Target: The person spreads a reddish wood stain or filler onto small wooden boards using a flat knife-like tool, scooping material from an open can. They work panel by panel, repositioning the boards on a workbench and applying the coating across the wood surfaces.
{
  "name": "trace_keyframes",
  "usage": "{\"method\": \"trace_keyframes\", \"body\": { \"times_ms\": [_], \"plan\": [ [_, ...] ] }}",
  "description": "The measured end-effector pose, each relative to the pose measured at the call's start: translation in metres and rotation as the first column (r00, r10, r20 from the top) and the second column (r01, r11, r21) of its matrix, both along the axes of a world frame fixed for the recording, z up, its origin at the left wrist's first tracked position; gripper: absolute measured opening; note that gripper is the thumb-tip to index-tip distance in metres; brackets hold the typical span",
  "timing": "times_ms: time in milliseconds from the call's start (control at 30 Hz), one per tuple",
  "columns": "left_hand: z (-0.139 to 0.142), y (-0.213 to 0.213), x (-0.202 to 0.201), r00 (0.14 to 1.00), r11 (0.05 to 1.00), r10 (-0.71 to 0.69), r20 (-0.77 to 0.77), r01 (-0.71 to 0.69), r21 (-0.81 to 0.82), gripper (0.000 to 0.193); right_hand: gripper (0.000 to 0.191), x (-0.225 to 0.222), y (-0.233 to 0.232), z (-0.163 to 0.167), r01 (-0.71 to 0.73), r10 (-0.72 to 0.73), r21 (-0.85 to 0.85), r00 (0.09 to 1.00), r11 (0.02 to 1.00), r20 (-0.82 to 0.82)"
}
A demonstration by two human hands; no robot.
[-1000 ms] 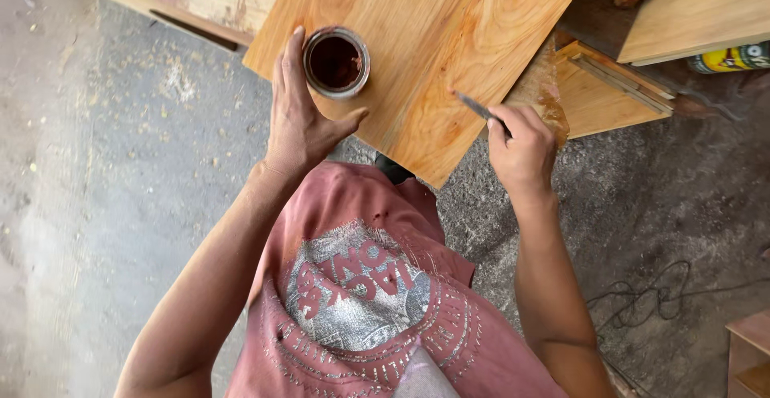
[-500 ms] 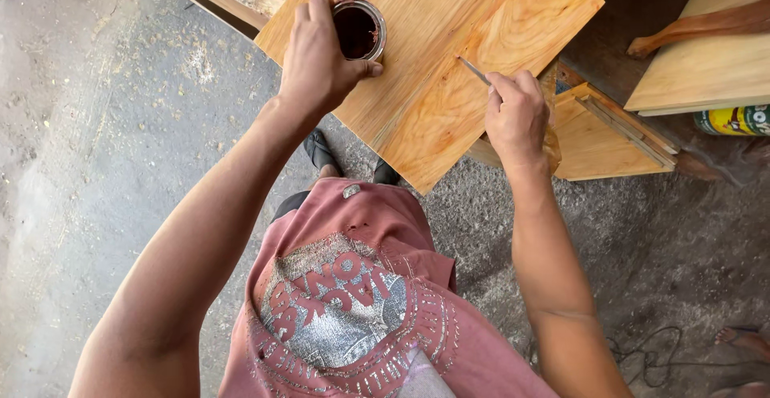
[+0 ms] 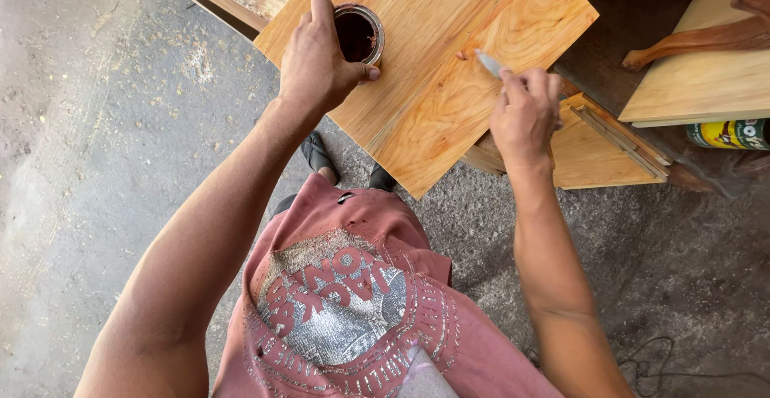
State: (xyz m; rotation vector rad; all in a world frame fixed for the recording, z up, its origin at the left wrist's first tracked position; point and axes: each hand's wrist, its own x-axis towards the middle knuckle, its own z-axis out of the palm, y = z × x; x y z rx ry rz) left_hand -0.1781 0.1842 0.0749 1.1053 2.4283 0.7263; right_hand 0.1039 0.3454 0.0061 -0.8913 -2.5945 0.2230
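My left hand [image 3: 317, 65] grips a small round can [image 3: 361, 35] of dark reddish-brown liquid that stands on a light wooden panel [image 3: 449, 77]. My right hand [image 3: 525, 113] holds a thin flat tool [image 3: 487, 62] whose pale tip rests on the panel's surface near its middle. A small reddish spot sits on the wood near the panel's far edge. The panel lies at an angle in front of me, with its near corner pointing toward my pink printed shirt.
More wooden boards [image 3: 601, 145] lie under and to the right of the panel. A carved wooden leg [image 3: 698, 41] rests on another pale board [image 3: 706, 85] at the upper right, next to a yellow-green can [image 3: 726, 135]. Grey concrete floor [image 3: 104, 149] surrounds me, and a cable [image 3: 690, 366] lies at the lower right.
The view has shifted so the panel sits higher in frame. My left hand stays on the can, and my right hand has moved with the tool across the panel.
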Motion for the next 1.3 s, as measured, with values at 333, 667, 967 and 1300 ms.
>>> {"method": "trace_keyframes", "body": {
  "times_ms": [333,667,967,1300],
  "plan": [
    [-0.003,-0.003,0.001,1.000,1.000,0.001,0.016,-0.001,0.018,0.088,0.025,-0.004,-0.004,-0.004,-0.034,0.031,-0.269,0.999,0.963,-0.014],
    [0.002,0.000,0.001,0.997,1.000,0.003,0.079,-0.005,0.029,0.092,0.026,-0.006,0.007,-0.004,0.031,-0.020,-0.270,0.999,0.962,0.045],
    [0.017,0.012,0.001,1.000,0.971,-0.029,0.004,0.029,-0.237,0.090,0.024,-0.013,0.030,-0.005,0.032,-0.045,-0.299,0.998,0.954,-0.038],
    [0.012,0.010,0.001,1.000,0.979,-0.010,-0.014,0.007,-0.204,0.093,0.022,-0.024,0.035,-0.007,0.019,-0.029,-0.360,0.999,0.933,-0.021]
  ]
}}
